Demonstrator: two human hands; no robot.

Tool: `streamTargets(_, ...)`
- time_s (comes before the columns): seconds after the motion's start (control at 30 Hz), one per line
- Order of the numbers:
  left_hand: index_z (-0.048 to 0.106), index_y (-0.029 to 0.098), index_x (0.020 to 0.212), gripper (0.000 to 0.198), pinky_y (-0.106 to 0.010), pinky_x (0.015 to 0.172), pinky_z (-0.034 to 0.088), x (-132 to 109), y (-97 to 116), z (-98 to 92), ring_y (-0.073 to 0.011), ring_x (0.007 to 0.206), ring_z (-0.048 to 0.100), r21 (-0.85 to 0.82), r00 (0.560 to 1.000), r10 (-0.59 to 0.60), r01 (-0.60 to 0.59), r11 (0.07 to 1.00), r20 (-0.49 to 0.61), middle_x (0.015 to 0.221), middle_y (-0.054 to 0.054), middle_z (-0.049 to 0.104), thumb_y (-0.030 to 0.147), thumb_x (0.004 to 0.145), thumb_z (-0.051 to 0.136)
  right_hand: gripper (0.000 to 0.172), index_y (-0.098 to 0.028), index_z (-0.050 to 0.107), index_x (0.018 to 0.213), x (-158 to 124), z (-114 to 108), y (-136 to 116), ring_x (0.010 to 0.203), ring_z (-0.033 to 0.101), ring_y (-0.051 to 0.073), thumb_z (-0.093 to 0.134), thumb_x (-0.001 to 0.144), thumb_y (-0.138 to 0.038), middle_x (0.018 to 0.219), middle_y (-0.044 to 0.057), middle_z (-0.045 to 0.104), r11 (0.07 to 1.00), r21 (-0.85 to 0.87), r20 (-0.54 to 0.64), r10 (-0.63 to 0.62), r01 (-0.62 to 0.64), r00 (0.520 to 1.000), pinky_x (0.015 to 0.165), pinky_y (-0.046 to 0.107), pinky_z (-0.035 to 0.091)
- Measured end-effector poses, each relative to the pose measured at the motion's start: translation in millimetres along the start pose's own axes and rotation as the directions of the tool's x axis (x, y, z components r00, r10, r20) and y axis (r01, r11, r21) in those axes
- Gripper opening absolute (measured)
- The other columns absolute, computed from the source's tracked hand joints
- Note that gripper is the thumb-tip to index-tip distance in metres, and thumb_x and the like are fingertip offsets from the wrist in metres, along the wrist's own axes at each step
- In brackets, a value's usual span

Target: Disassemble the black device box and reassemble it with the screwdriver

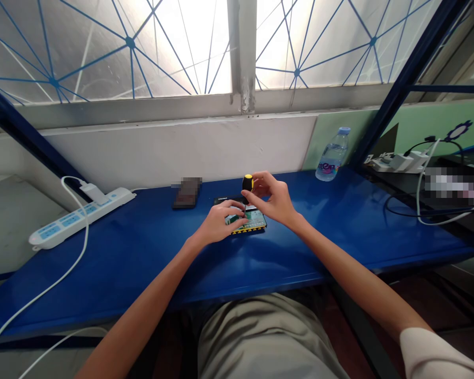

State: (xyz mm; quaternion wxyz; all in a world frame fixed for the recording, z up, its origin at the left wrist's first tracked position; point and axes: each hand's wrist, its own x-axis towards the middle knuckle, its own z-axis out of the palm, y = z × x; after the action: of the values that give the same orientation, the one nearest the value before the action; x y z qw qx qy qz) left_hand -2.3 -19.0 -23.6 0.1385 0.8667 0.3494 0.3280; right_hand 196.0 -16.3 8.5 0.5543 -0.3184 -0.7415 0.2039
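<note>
A screwdriver (pixel 248 182) with a stubby black and yellow handle stands upright over a small electronic device (pixel 256 222), which shows a green circuit board and a yellow-and-black front edge. My right hand (pixel 274 199) is closed around the screwdriver's handle, thumb and fingertips gripping it from the right. My left hand (pixel 223 221) lies over the device's left side. Its fingers and thumb are apart on either side of the screwdriver's shaft, close to the tip. Whether they touch the shaft I cannot tell. The tip's contact point and part of the device are hidden by my hands.
On the blue table (pixel 142 263), a dark phone-like object (pixel 187 193) lies behind my left hand. A white power strip (pixel 82 217) with a trailing cable is at left. A water bottle (pixel 332 155) stands at back right. Cables and plugs (pixel 408 159) clutter the far right.
</note>
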Motion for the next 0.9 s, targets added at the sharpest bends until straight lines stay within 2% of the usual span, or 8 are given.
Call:
streamTargets(0.13,0.077,0.021,0.079,0.025,-0.036,0.084,0.055,-0.5,-1.6,8.0,-0.021,0.086,0.068,-0.027,0.998,-0.002,0.0,1.0,-0.059,0.091,-0.007,0.071,0.042,0.088,0.066,0.034,-0.026,0.053,0.102,-1.8,2.3,-5.5,0.061,0.064,0.015,0.069,0.082,-0.049,0.075,-0.001,0.067,0.999,-0.03,0.011,-0.014,0.015,1.0,0.061,0.028,0.054)
streamTargets(0.3,0.078,0.021,0.079,0.03,-0.035,0.08,0.055,0.2,-0.2,9.2,-0.02,0.082,0.068,-0.057,1.0,-0.01,0.009,0.998,-0.028,0.087,-0.007,0.072,0.044,0.09,0.063,0.049,-0.029,0.049,0.12,-2.6,4.5,-5.4,0.057,0.06,0.014,0.068,0.082,-0.053,0.073,-0.003,0.062,0.998,-0.044,0.01,-0.04,0.041,0.999,0.057,0.028,0.051)
streamTargets(0.4,0.079,0.022,0.078,0.031,-0.036,0.082,0.055,0.7,0.3,8.0,-0.0209,0.084,0.067,-0.059,1.0,0.004,-0.005,0.998,-0.026,0.086,-0.007,0.072,0.045,0.091,0.062,0.054,-0.029,0.048,0.126,-3.4,5.2,-2.6,0.054,0.057,0.013,0.067,0.083,-0.054,0.08,-0.002,0.061,0.994,-0.082,0.023,-0.071,0.072,0.997,0.056,0.028,0.05)
streamTargets(0.57,0.079,0.021,0.08,0.033,-0.036,0.081,0.054,1.0,-2.6,8.7,-0.0219,0.086,0.066,-0.047,0.999,0.028,-0.029,0.998,-0.034,0.09,-0.008,0.072,0.046,0.092,0.06,0.057,-0.029,0.037,0.141,-6.5,5.1,-2.4,0.055,0.06,0.012,0.058,0.09,-0.043,0.097,0.003,0.065,0.984,-0.129,0.101,-0.107,0.12,0.989,0.058,0.029,0.05)
streamTargets(0.7,0.078,0.021,0.084,0.031,-0.036,0.081,0.054,0.7,-4.0,8.4,-0.0218,0.088,0.066,-0.049,0.999,0.044,-0.044,0.998,-0.005,0.089,-0.008,0.072,0.043,0.093,0.058,0.061,-0.03,0.029,0.148,-8.4,5.3,-2.6,0.061,0.064,0.015,0.053,0.091,-0.034,0.102,0.005,0.067,0.978,-0.119,0.189,-0.145,0.17,0.971,0.058,0.029,0.052)
streamTargets(0.9,0.078,0.02,0.083,0.024,-0.034,0.08,0.053,-0.1,-2.8,7.1,-0.0214,0.086,0.068,-0.011,0.999,0.031,-0.031,0.999,-0.011,0.091,-0.007,0.072,0.036,0.091,0.063,0.06,-0.029,0.025,0.15,-9.5,8.2,-0.8,0.063,0.063,0.016,0.049,0.094,-0.031,0.091,0.003,0.065,0.974,-0.144,0.177,-0.149,0.175,0.973,0.057,0.029,0.051)
